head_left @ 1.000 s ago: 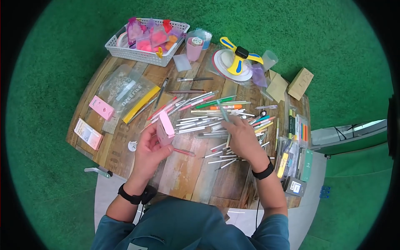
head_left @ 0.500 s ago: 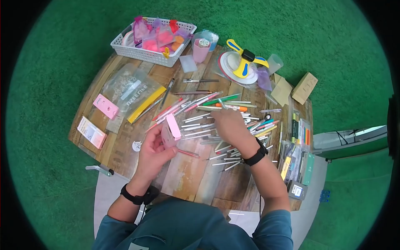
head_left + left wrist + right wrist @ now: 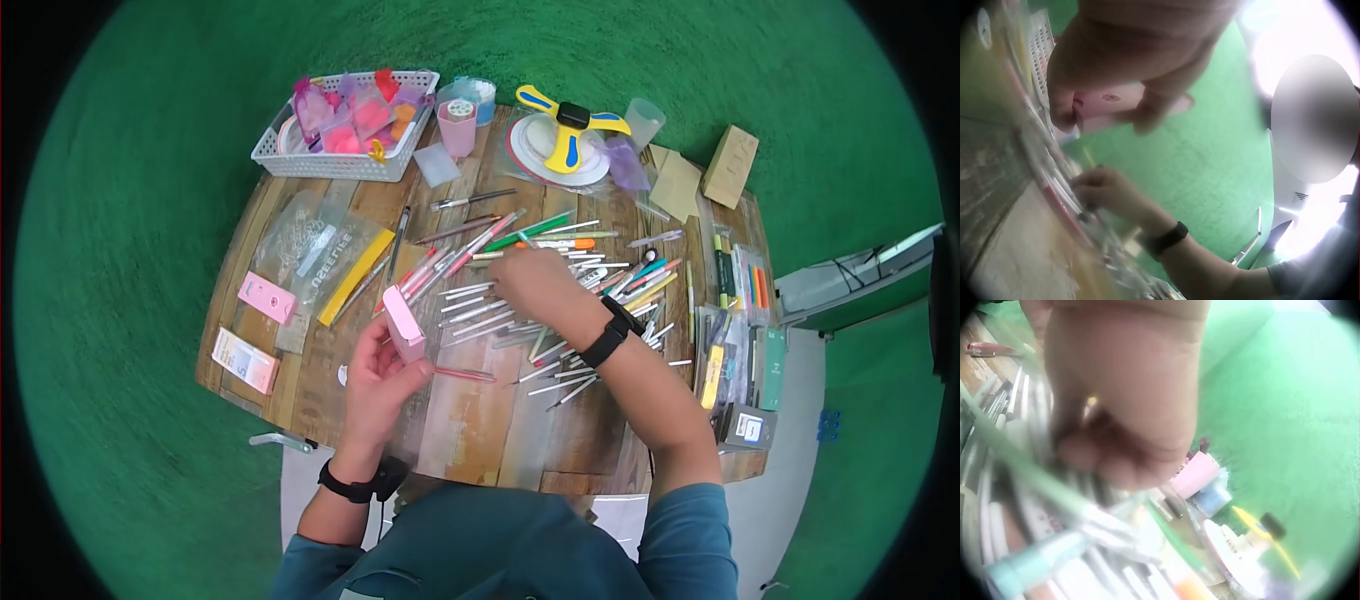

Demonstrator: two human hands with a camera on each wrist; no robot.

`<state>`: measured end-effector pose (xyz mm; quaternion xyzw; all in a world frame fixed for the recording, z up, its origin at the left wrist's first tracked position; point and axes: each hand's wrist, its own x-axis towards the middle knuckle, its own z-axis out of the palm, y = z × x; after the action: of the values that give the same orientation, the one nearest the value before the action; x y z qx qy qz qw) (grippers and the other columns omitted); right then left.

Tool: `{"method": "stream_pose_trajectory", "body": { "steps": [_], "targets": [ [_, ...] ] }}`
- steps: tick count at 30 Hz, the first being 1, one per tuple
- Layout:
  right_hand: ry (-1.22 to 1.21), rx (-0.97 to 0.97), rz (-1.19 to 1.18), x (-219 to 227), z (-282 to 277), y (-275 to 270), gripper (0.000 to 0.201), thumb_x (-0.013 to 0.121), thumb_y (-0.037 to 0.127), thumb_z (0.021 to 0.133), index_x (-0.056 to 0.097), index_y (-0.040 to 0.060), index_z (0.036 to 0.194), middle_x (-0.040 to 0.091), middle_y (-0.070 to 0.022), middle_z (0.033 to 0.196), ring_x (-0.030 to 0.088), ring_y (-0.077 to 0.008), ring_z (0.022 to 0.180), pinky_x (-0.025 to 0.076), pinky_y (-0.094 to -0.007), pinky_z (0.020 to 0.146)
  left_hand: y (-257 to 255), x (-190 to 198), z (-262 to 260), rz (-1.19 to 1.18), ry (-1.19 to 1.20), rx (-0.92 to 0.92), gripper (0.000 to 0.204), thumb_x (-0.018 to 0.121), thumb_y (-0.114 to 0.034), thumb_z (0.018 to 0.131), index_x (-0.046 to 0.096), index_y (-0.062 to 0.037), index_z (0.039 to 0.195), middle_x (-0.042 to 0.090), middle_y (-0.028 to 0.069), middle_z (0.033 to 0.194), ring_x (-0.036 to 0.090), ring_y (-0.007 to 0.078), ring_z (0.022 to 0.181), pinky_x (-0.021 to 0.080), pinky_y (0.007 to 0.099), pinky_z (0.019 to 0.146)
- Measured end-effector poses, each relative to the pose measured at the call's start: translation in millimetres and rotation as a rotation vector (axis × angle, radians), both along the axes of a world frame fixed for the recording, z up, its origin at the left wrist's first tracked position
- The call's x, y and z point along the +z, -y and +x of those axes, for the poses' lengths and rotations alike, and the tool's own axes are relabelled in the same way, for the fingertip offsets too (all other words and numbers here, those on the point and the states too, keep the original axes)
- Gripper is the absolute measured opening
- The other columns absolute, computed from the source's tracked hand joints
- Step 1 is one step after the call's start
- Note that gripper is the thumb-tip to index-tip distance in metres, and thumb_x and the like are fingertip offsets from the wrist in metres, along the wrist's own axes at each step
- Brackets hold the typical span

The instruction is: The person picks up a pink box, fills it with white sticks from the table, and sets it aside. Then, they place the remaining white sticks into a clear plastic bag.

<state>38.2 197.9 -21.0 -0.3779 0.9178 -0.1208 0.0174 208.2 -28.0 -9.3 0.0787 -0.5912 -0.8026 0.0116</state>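
My left hand (image 3: 380, 390) holds a small upright pink box (image 3: 405, 328) between thumb and fingers, left of a pile of pens (image 3: 480, 318). In the left wrist view the pink box (image 3: 1107, 103) shows a small round mark. Curled fingers of my right hand (image 3: 545, 287) are over the middle of the pile, pinching a slim pen whose teal end (image 3: 523, 239) sticks out beyond them. The right wrist view is blurred, with loose pens and refills (image 3: 1029, 481) below the right hand (image 3: 1125, 406). A red pen (image 3: 465, 374) lies just right of the box.
A white basket (image 3: 330, 168) with small bags stands back left, beside a pink cup (image 3: 457, 135). Left are a zip bag (image 3: 310, 250), a pink box (image 3: 267, 298) and a white-pink box (image 3: 245, 360). Pen packs (image 3: 748, 285) line the right edge; a yellow-blue three-armed stand (image 3: 570, 130) is behind.
The right hand has moved left and a little away from the body over the pile, its fingers turned down. The left hand keeps holding the pink box. The head view has shifted slightly.
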Motion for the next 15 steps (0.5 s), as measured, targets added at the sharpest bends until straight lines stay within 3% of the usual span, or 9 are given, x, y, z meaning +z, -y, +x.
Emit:
{"method": "stream_pose_trajectory", "body": {
  "steps": [6,15],
  "targets": [
    [0.078,-0.055,0.182,7,-1,15,0.020,0.073,0.021,0.078,0.077,0.0047,0.088,0.076,-0.0172,0.092,0.074,-0.0354,0.089,0.058,-0.0454,0.079,-1,-1,1,0.011,-0.024,0.026,0.069,0.078,0.003,0.082,0.051,-0.0063,0.145,0.059,0.0050,0.137,0.058,0.0187,0.124,0.052,0.0335,0.101],
    [0.086,-0.013,0.094,4,0,8,0.020,0.068,0.021,0.078,0.073,0.0037,0.086,0.073,-0.0186,0.091,0.071,-0.0374,0.092,0.056,-0.0486,0.080,2,-2,7,-0.004,-0.013,0.045,0.067,0.078,0.004,0.082,0.052,-0.0059,0.143,0.059,0.0054,0.135,0.059,0.0195,0.123,0.052,0.0337,0.100]
  ]
}}
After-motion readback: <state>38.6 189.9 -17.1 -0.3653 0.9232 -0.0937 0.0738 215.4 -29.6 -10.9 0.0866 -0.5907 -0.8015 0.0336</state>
